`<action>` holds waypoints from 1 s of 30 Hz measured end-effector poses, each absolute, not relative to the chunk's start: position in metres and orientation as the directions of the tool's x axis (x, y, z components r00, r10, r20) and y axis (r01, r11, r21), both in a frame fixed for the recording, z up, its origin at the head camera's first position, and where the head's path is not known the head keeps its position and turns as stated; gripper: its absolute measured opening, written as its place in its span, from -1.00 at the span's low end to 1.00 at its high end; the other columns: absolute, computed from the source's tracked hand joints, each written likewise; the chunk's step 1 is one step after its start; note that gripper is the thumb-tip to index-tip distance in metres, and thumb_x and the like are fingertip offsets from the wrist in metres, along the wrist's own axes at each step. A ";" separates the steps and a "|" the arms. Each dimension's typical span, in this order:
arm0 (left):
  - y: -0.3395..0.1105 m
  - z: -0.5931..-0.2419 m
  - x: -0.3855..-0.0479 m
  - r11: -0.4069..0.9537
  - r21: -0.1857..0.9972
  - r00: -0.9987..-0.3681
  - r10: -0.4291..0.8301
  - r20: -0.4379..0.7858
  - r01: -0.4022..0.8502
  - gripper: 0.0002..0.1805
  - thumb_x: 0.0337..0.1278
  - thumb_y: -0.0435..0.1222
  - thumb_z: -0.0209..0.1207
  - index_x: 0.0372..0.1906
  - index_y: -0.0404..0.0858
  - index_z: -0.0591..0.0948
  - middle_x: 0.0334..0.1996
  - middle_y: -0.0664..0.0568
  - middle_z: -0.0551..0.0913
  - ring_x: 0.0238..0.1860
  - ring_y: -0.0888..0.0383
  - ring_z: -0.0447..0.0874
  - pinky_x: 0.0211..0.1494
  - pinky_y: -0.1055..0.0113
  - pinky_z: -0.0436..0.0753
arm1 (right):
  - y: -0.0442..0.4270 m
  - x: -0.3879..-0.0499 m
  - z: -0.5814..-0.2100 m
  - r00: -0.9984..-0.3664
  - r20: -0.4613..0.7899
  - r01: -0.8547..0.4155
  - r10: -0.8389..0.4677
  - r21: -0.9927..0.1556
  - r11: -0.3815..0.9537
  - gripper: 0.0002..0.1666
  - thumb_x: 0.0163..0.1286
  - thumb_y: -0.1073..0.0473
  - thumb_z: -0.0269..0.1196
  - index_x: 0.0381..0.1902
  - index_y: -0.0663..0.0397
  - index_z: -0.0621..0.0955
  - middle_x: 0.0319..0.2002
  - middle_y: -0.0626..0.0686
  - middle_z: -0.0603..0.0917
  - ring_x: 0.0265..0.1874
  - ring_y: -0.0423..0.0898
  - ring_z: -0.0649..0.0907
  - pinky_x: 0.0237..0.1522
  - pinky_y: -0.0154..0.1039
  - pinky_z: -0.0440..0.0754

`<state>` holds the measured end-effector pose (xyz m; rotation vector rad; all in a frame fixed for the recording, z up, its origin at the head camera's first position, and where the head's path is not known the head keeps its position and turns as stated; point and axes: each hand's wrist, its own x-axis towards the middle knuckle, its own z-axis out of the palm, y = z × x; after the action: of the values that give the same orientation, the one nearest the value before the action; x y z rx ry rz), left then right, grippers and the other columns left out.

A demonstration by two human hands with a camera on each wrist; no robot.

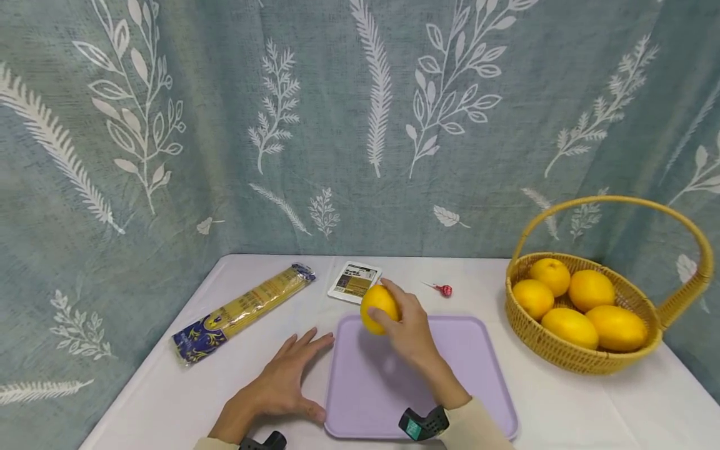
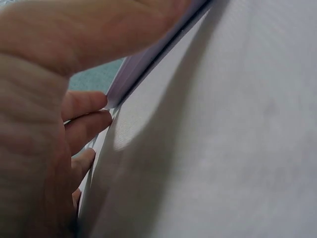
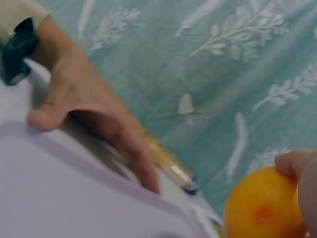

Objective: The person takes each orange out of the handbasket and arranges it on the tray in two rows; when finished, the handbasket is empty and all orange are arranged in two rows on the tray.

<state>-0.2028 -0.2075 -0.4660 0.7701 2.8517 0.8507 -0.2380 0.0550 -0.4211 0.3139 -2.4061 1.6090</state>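
My right hand (image 1: 415, 331) grips a yellow lemon (image 1: 372, 311) between thumb and fingers, above the upper left part of a lilac tray (image 1: 461, 375). The right wrist view shows the same lemon (image 3: 265, 206) at its lower right, looking more orange there. Fingers spread, my left hand (image 1: 281, 386) is beside the tray's left edge, its thumb tip at the rim. In the left wrist view, the left hand's fingers (image 2: 86, 104) reach along the tray's side, holding nothing.
A wicker basket (image 1: 554, 357) with a tall handle stands at the right, with several lemons inside. A noodle packet (image 1: 244, 309) lies at the left. Behind the tray are a small white labelled packet (image 1: 354, 281) and a red-wrapped lollipop (image 1: 445, 290). A patterned curtain (image 1: 349, 125) hangs behind the table.
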 end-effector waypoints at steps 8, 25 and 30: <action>-0.207 -0.465 -0.208 0.728 0.509 -0.867 0.491 0.082 0.460 0.46 -0.74 0.38 0.56 0.54 -0.10 0.30 0.53 -0.27 0.24 0.56 -0.32 0.05 0.60 -0.33 -0.07 | 0.035 -0.240 -0.444 -0.947 0.249 -0.309 -0.203 -0.876 0.370 -0.40 0.48 0.03 0.28 0.43 -0.08 0.49 0.15 0.32 0.46 -0.13 0.09 0.60 -0.45 -0.30 0.77; -0.206 -0.466 -0.205 0.728 0.512 -0.866 0.497 0.064 0.455 0.45 -0.69 0.42 0.51 0.56 -0.05 0.26 0.56 -0.26 0.17 0.56 -0.35 0.02 0.59 -0.34 -0.07 | 0.034 -0.237 -0.455 -0.916 0.228 -0.360 -0.330 -0.832 0.422 -0.14 0.51 0.12 0.23 0.63 0.04 0.11 0.55 0.45 0.06 0.49 0.37 0.21 0.50 0.32 0.21; -0.207 -0.466 -0.205 0.723 0.518 -0.862 0.503 0.060 0.457 0.45 -0.67 0.42 0.51 0.57 -0.06 0.25 0.56 -0.21 0.19 0.57 -0.31 0.01 0.60 -0.34 -0.09 | 0.032 -0.236 -0.456 -0.903 0.237 -0.381 -0.358 -0.829 0.411 -0.11 0.47 0.15 0.27 0.62 0.04 0.13 0.56 0.38 0.09 0.48 0.29 0.28 0.51 0.26 0.26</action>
<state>-0.2046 -0.2071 -0.4661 0.7919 2.8368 0.8185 -0.2362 0.0325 -0.4561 0.6866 -2.6194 1.5481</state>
